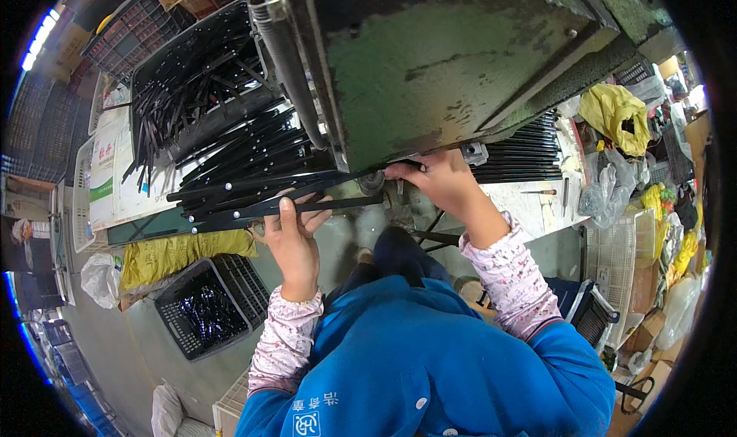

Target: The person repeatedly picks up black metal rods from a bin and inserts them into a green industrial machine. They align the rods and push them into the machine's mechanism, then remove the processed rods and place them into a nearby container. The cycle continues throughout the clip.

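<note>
My left hand (293, 234) grips a long flat black metal strip (307, 205) that runs right toward the base of a big green press machine (453, 61). The thumb lies on top of the strip. My right hand (437, 180) sits under the machine's lower edge with its fingers closed on the strip's far end near a small round die (374, 182). Just left of my left hand lies a heap of the same black strips (246, 164) on the bench.
A black crate (176, 76) full of loose strips stands at the back left. On the floor below is another black crate (201, 306) beside a yellow sack (184, 251). Stacked black strips (526, 155) lie right of the machine, with yellow bags (618, 115) and clutter beyond.
</note>
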Action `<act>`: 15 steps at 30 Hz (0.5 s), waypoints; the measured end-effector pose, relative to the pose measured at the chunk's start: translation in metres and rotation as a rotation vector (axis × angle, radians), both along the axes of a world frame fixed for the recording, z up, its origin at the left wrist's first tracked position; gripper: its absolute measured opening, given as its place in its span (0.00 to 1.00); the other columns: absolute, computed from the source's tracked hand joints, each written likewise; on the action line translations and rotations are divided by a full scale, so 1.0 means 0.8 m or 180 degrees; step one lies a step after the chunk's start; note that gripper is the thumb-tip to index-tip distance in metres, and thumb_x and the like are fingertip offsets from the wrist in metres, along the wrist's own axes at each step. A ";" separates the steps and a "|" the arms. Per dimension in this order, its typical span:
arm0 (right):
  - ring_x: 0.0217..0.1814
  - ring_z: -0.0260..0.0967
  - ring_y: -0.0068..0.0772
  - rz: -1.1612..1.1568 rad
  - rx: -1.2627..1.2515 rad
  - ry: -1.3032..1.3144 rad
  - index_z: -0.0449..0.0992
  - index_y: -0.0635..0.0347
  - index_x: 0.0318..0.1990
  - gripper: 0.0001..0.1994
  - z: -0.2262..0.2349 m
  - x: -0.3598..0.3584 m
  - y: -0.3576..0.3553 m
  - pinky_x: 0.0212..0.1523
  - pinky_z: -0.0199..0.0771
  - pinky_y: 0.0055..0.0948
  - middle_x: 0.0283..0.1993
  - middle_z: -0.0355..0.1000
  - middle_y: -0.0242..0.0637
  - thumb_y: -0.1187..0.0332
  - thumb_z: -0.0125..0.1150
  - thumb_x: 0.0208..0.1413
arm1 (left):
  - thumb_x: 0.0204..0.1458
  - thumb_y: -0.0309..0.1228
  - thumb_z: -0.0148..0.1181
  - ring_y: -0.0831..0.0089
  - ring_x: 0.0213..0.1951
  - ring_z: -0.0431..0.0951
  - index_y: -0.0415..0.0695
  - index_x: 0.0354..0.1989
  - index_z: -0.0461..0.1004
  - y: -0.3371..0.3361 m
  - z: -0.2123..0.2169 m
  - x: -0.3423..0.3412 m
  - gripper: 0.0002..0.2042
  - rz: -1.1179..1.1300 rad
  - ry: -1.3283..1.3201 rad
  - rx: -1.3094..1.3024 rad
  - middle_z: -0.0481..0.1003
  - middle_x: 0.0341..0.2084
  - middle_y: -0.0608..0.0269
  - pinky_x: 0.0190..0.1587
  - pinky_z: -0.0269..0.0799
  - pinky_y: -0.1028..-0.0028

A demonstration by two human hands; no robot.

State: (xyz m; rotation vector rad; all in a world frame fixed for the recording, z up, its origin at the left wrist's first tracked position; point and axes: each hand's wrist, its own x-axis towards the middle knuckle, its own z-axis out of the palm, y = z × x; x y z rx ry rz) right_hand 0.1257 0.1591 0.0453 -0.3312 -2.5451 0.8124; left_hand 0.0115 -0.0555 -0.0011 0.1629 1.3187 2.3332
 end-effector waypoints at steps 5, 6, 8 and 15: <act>0.45 0.73 0.43 -0.0005 -0.0150 -0.0155 0.79 0.57 0.44 0.15 -0.031 -0.004 0.004 0.47 0.70 0.35 0.46 0.76 0.38 0.62 0.66 0.51 | 0.64 0.35 0.47 0.56 0.37 0.81 0.39 0.51 0.65 0.002 0.004 0.000 0.14 0.0114 -0.0216 -0.0110 0.76 0.39 0.46 0.36 0.82 0.67; 0.47 0.72 0.44 0.0147 -0.0448 -0.0269 0.78 0.56 0.46 0.15 -0.027 -0.008 0.010 0.49 0.71 0.36 0.48 0.75 0.40 0.61 0.63 0.53 | 0.64 0.35 0.47 0.56 0.37 0.81 0.39 0.51 0.64 0.002 0.001 -0.002 0.14 0.0095 -0.0472 -0.0037 0.76 0.39 0.46 0.35 0.82 0.67; 0.49 0.72 0.44 0.0480 -0.1140 -0.0379 0.77 0.56 0.48 0.14 -0.029 -0.009 0.025 0.50 0.70 0.37 0.50 0.74 0.40 0.62 0.59 0.57 | 0.63 0.35 0.47 0.56 0.36 0.81 0.40 0.51 0.64 0.004 -0.007 -0.008 0.14 0.0062 -0.0953 0.0134 0.76 0.38 0.46 0.35 0.82 0.66; 0.48 0.71 0.42 -0.0628 0.0711 -0.1117 0.77 0.59 0.46 0.13 -0.098 -0.016 0.070 0.49 0.70 0.33 0.48 0.75 0.43 0.69 0.56 0.54 | 0.60 0.28 0.53 0.63 0.41 0.79 0.41 0.51 0.64 0.022 -0.017 0.014 0.13 -0.0550 -0.0594 0.0408 0.72 0.48 0.46 0.46 0.80 0.66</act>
